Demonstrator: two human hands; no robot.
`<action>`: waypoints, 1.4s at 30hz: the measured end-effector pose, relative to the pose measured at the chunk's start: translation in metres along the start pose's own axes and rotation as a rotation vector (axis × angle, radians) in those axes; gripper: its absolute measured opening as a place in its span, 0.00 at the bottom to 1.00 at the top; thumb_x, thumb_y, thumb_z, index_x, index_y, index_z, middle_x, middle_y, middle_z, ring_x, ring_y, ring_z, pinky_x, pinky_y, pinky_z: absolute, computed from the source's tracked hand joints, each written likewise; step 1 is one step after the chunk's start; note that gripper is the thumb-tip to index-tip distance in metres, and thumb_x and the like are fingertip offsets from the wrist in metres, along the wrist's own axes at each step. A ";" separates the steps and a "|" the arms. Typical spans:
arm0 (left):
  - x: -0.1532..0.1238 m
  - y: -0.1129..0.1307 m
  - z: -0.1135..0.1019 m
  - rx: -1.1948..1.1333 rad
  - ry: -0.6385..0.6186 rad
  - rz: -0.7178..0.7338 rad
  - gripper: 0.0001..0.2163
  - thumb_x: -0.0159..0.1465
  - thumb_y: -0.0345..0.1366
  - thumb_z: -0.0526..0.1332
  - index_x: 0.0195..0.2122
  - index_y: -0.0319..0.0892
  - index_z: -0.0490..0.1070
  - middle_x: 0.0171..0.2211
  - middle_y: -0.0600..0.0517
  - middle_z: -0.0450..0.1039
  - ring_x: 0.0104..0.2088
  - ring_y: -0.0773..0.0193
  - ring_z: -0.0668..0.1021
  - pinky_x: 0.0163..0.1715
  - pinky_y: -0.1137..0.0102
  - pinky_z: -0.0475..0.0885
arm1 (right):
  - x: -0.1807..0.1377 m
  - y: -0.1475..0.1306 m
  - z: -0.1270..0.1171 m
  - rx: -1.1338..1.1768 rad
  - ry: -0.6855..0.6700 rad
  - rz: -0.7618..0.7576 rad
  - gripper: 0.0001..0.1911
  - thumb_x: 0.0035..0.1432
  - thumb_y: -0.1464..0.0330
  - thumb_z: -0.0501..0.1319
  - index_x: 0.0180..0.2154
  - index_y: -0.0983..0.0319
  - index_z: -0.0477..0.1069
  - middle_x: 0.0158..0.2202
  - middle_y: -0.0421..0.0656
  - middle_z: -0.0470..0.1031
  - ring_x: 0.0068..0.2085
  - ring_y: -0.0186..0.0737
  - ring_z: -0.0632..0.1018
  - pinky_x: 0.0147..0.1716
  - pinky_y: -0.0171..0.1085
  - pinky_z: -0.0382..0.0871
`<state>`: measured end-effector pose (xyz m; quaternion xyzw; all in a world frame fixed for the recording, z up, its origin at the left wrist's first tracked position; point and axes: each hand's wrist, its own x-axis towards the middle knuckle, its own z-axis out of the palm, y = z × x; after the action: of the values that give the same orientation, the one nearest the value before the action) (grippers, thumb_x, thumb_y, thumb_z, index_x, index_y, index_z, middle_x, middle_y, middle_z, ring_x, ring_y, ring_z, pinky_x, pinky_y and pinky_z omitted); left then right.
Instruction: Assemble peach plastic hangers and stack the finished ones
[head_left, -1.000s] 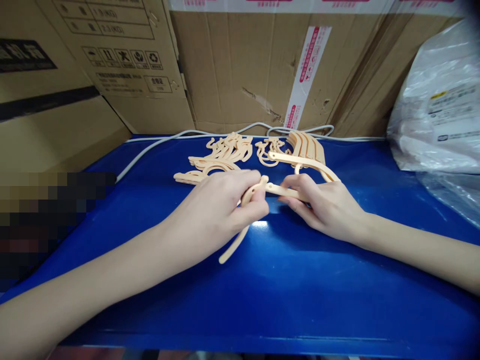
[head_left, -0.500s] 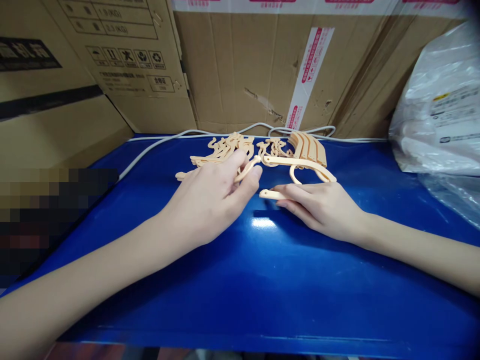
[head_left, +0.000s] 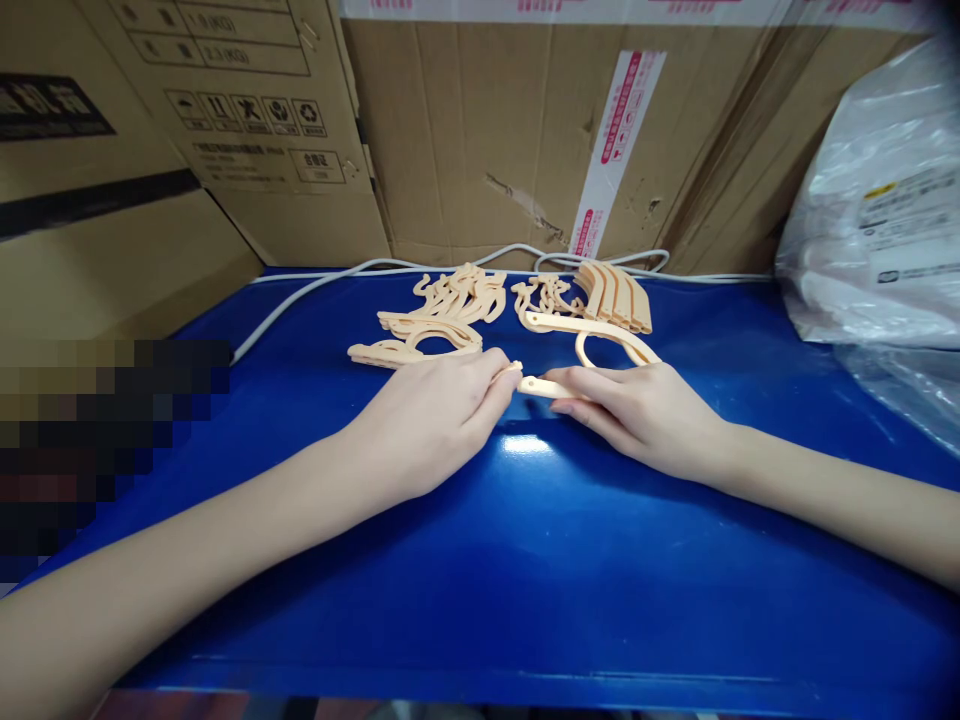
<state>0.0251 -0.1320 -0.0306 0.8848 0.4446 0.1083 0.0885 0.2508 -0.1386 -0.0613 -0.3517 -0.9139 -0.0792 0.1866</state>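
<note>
My left hand (head_left: 431,415) is closed, thumb against fingers, around a small beige plastic hanger hook (head_left: 516,367); most of it is hidden by the fingers. Its visible end meets, or nearly meets, the holed end of a beige hanger arm (head_left: 537,386). That arm is gripped by my right hand (head_left: 649,415), low over the blue table. Just behind the right hand lies another hanger arm (head_left: 566,322) with a curved loop beneath it. Flat hanger pieces (head_left: 386,353) rest beyond my left hand.
Farther back on the blue table (head_left: 480,590) are a heap of hooked beige pieces (head_left: 457,293), a smaller hook pile (head_left: 553,293) and stacked curved arms (head_left: 616,298). A white cable (head_left: 300,290) runs along cardboard boxes (head_left: 465,140). A plastic-wrapped package (head_left: 874,220) stands right.
My left hand has come down and toward me, bringing the hook from above to the end of the hanger arm. My right hand has stayed nearly still.
</note>
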 end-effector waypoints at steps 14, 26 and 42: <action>0.004 -0.006 0.001 0.252 -0.021 0.192 0.14 0.70 0.45 0.52 0.32 0.41 0.64 0.25 0.53 0.66 0.25 0.61 0.71 0.24 0.70 0.56 | -0.001 -0.002 -0.002 -0.037 0.059 -0.022 0.16 0.70 0.63 0.49 0.47 0.60 0.72 0.38 0.42 0.83 0.32 0.37 0.82 0.27 0.34 0.67; -0.001 -0.006 0.003 0.590 0.079 0.336 0.08 0.68 0.33 0.55 0.32 0.38 0.66 0.24 0.50 0.72 0.23 0.59 0.76 0.18 0.71 0.52 | 0.000 -0.001 -0.002 -0.066 0.064 -0.050 0.17 0.70 0.62 0.49 0.48 0.62 0.72 0.37 0.42 0.83 0.31 0.36 0.82 0.25 0.33 0.66; 0.002 -0.007 0.009 0.686 0.117 0.413 0.17 0.72 0.36 0.44 0.35 0.36 0.69 0.28 0.44 0.74 0.26 0.57 0.78 0.22 0.68 0.65 | 0.001 0.000 -0.002 0.074 -0.137 0.069 0.19 0.70 0.59 0.47 0.44 0.61 0.72 0.27 0.41 0.78 0.25 0.36 0.77 0.24 0.34 0.60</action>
<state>0.0230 -0.1269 -0.0410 0.9260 0.2720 0.0194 -0.2612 0.2510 -0.1387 -0.0587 -0.3805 -0.9142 -0.0147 0.1391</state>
